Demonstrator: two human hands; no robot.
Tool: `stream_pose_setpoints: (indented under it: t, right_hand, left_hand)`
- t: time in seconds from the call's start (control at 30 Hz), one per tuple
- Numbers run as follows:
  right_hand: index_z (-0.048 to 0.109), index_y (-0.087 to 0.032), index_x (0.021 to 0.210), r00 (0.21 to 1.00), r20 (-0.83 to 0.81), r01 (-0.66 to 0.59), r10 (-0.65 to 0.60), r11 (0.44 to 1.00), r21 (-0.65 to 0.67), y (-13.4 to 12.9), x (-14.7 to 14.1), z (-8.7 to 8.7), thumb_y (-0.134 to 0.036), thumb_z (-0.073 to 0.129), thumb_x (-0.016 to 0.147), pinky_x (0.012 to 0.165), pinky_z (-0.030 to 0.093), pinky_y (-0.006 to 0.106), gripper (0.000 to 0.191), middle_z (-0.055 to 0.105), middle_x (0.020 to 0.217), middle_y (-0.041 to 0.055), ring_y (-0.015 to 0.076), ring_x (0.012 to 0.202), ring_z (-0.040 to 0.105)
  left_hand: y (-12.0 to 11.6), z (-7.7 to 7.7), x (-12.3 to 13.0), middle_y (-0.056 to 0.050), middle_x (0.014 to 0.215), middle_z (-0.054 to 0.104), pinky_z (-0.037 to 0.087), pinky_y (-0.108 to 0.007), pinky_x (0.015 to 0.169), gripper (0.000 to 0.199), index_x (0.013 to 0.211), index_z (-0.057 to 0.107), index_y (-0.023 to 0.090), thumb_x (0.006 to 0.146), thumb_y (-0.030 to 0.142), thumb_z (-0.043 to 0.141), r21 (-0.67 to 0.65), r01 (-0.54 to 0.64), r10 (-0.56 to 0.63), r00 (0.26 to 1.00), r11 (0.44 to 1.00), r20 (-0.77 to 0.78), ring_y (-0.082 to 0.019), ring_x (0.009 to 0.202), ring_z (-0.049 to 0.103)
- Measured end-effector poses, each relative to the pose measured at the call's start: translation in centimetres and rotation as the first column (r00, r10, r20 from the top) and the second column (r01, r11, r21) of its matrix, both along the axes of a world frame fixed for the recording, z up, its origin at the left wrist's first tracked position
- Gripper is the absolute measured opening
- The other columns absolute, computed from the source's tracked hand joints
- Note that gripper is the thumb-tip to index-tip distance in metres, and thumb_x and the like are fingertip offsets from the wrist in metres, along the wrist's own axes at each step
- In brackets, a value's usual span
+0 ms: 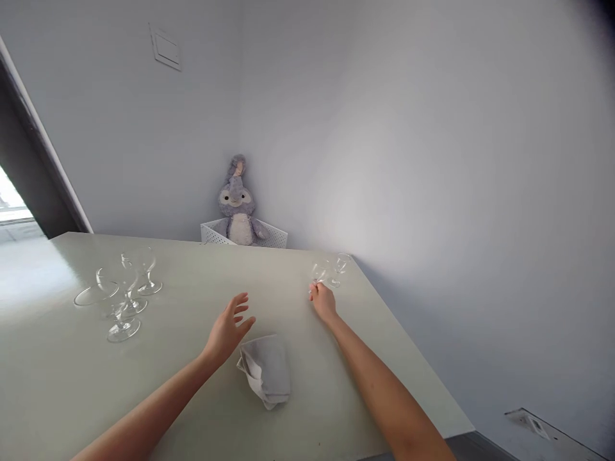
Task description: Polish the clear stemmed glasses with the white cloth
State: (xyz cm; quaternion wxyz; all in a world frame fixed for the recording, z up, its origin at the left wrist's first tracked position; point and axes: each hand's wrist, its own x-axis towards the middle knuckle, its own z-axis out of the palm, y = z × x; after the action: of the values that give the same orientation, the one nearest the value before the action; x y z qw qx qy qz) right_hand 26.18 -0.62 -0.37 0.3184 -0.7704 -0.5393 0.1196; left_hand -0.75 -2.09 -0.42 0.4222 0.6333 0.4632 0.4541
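Note:
My right hand (pixel 323 301) is closed around the lower part of a clear stemmed glass (pixel 319 271) toward the far right of the table. Just behind it stands a second stemmed glass (pixel 341 265), close to the table's far corner. My left hand (pixel 230 330) hovers over the middle of the table with its fingers apart and nothing in it. Nearest to that hand lies a folded grey cloth (pixel 269 370), below and to its right. The base of the gripped glass is hidden by my fingers.
Several clear stemmed glasses (pixel 123 330) are grouped on the left of the pale table (pixel 192 410). Beyond the far edge, a plush rabbit (pixel 239 224) sits in a white perforated basket (pixel 277 238). Walls close off the back and the right side.

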Motion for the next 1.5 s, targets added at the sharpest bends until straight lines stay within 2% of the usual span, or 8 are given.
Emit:
stream_pose_setpoints:
  t: [0.17,0.67,0.9,1.07,1.17,1.33,1.43,1.5]
  right_hand:
    - [0.051,-0.02,0.068,0.994,0.007,0.114,-0.114,0.992,-0.055,2.3,3.5,-1.0,-0.028,0.032,0.084,0.055,0.033,0.024,0.026,0.062,0.063,-0.0002,0.0138,0.06,0.054]
    - [0.056,-0.018,0.075,0.983,-0.078,0.159,-0.166,0.984,-0.078,5.8,4.4,-2.2,-0.028,0.035,0.082,0.055,0.034,0.024,0.025,0.063,0.064,0.0004,0.0126,0.055,0.054]
    - [0.044,-0.012,0.116,0.959,-0.246,0.15,-0.139,0.988,0.026,3.0,4.0,-1.7,-0.025,0.042,0.077,0.06,0.04,0.024,0.041,0.064,0.077,0.0045,0.013,0.058,0.056]
    - [0.056,-0.014,0.092,0.933,-0.36,0.014,0.013,0.997,0.072,-2.1,0.1,-0.8,-0.033,0.043,0.077,0.054,0.041,0.024,0.027,0.062,0.07,0.0036,0.0119,0.05,0.05]
    - [0.058,-0.016,0.078,0.852,-0.437,-0.271,0.288,0.957,0.104,-6.5,-3.9,0.8,-0.043,0.046,0.078,0.05,0.038,0.024,0.029,0.057,0.061,0.0006,0.0109,0.047,0.046]
    - [0.058,-0.026,0.104,0.687,-0.23,-0.692,0.689,0.717,0.083,-13.5,-9.2,2.5,-0.048,0.064,0.065,0.061,0.041,0.028,0.045,0.061,0.087,0.0034,0.0177,0.07,0.054]
    - [0.047,-0.03,0.12,0.734,0.017,-0.679,0.679,0.734,0.0,-15.0,-10.8,1.4,-0.042,0.07,0.06,0.07,0.042,0.035,0.065,0.058,0.108,0.0072,0.0263,0.086,0.056]
    - [0.049,-0.029,0.117,0.772,0.091,-0.631,0.629,0.776,-0.014,-15.0,-11.2,0.4,-0.035,0.064,0.068,0.068,0.043,0.036,0.052,0.059,0.105,0.0076,0.0255,0.082,0.057]
  left_hand:
    - [1.0,-2.5,-1.4,-0.004,0.096,0.061,0.048,-0.035,0.075,0.039,0.103,0.054,0.026,0.065,0.029,0.061,-0.022,-0.131,0.13,0.991,0.991,-0.04,-0.019,0.082,0.059]
    - [1.8,-2.6,-1.4,-0.002,0.093,0.061,0.047,-0.031,0.07,0.035,0.1,0.055,0.028,0.065,0.027,0.056,-0.04,-0.089,0.084,0.991,0.995,-0.107,-0.017,0.076,0.058]
    - [1.3,-2.3,-1.3,-0.002,0.091,0.061,0.046,-0.03,0.067,0.034,0.098,0.056,0.027,0.064,0.026,0.055,-0.044,-0.086,0.083,0.995,0.995,-0.058,-0.015,0.074,0.057]
    - [0.9,-1.4,-1.4,-0.004,0.092,0.06,0.044,-0.031,0.07,0.031,0.096,0.055,0.022,0.065,0.027,0.055,-0.104,-0.143,0.151,0.986,0.984,0.071,-0.015,0.077,0.056]
    - [0.0,0.3,-1.9,-0.007,0.096,0.059,0.043,-0.031,0.072,0.029,0.093,0.054,0.02,0.065,0.027,0.056,-0.254,-0.226,0.294,0.916,0.94,0.273,-0.016,0.083,0.055]
    - [-2.4,3.0,-4.4,-0.004,0.099,0.052,0.044,-0.029,0.073,0.031,0.095,0.047,0.024,0.066,0.027,0.056,-0.34,-0.452,0.565,0.696,0.825,0.444,-0.013,0.086,0.054]
    - [-3.2,3.1,-7.2,-0.001,0.106,0.046,0.042,-0.028,0.077,0.037,0.101,0.042,0.028,0.067,0.027,0.056,-0.27,-0.672,0.705,0.537,0.689,0.464,-0.011,0.087,0.052]
    - [-3.2,2.7,-9.2,-0.001,0.112,0.042,0.043,-0.026,0.076,0.044,0.105,0.04,0.029,0.066,0.026,0.059,-0.325,-0.734,0.779,0.432,0.597,0.454,-0.01,0.088,0.051]
